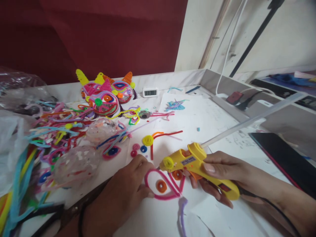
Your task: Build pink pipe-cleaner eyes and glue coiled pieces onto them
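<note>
My right hand (219, 179) is closed round a yellow glue gun (197, 164), with a clear glue stick (249, 121) jutting from its back. The nozzle points left at a pink pipe-cleaner eye shape (164, 186) with an orange coil (161, 186) in its middle. My left hand (125, 194) lies flat on the white paper, fingertips pressing the pink shape's left edge. A yellow coil (168, 163) sits at the gun's tip.
A heap of coloured pipe cleaners (49, 131) fills the left. Finished masks (106, 95) stand at the back beside a small digital clock (150, 92). Loose coils (147, 140), a red-orange bent piece (165, 134), a dark tablet (283, 154) at the right, and a purple pipe cleaner (182, 214).
</note>
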Action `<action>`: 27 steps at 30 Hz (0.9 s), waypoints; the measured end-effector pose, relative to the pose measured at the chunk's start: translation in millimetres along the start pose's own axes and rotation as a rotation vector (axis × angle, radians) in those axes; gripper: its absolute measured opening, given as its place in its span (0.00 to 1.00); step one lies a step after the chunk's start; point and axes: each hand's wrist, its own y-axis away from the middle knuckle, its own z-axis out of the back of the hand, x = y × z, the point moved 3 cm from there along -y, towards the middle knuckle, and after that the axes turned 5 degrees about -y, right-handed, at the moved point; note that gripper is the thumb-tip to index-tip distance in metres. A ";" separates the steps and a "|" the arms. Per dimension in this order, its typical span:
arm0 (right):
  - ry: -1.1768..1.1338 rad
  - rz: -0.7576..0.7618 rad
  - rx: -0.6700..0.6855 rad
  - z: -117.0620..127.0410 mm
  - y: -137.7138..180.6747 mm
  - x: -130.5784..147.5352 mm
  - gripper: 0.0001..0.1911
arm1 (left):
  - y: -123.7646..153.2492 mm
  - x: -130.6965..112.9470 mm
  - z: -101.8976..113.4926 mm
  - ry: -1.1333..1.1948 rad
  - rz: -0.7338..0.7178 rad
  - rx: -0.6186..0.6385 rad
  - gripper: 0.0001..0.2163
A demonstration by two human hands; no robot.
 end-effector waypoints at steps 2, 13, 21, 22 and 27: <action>-0.008 0.003 -0.001 0.5 0.1 -0.6 0.21 | -0.2 0.0 0.4 -0.004 0.000 0.003 0.15; -0.050 0.015 -0.014 1.6 -1.7 -3.9 0.18 | 1.9 -3.7 3.2 -0.048 0.005 0.039 0.13; -0.085 0.005 -0.017 0.6 -2.1 -0.2 0.20 | 0.4 -3.2 1.6 -0.052 0.006 0.038 0.13; -0.091 0.007 -0.015 0.9 -2.0 0.2 0.20 | 0.6 -3.4 1.6 -0.052 0.005 0.038 0.13; -0.087 0.002 -0.009 1.5 -2.2 0.1 0.20 | 1.8 -3.8 2.2 -0.055 -0.002 0.024 0.12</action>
